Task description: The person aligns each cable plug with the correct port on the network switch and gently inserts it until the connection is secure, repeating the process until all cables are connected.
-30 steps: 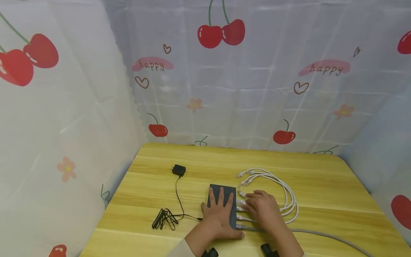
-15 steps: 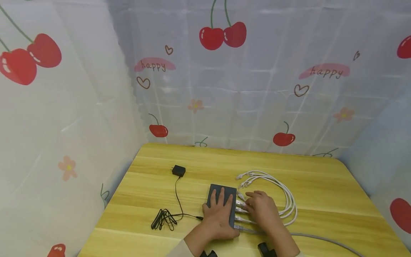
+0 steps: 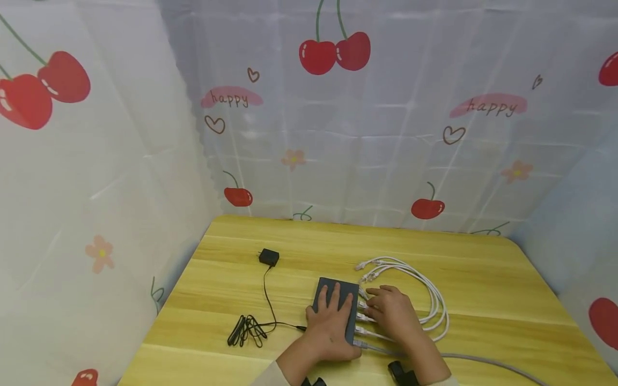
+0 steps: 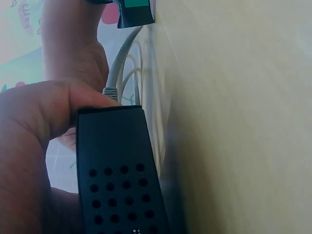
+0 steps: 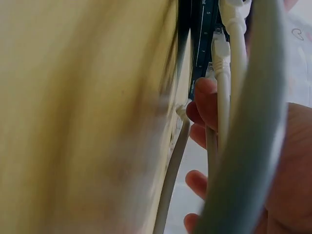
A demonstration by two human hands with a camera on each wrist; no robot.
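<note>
My left hand (image 3: 328, 335) spreads its fingers over the top of a dark network switch (image 3: 354, 289). In the left wrist view its thumb bends over a corner of the switch's perforated side. Beside the port edge my right hand (image 3: 393, 313) pinches a white network cable near its plug (image 3: 363, 292), at the farthest port. Whether that plug is fully seated is hidden. Several other white plugs stand at ports nearer me, and a grey network cable (image 3: 483, 358) joins the nearest one. The right wrist view shows my fingertips (image 5: 207, 95) by the last ports.
Loose white cable ends (image 3: 370, 276) lie beyond the switch, their cables (image 3: 436, 292) curving round to the right. To the left are a black power adapter (image 3: 269, 257) and its bundled cord (image 3: 246, 329), which runs to the switch. A cherry-patterned curtain encloses the table (image 3: 232, 295).
The plug by my right fingertips has come up to the switch's port edge from slightly apart. The switch has shifted a little to the right under my left hand.
</note>
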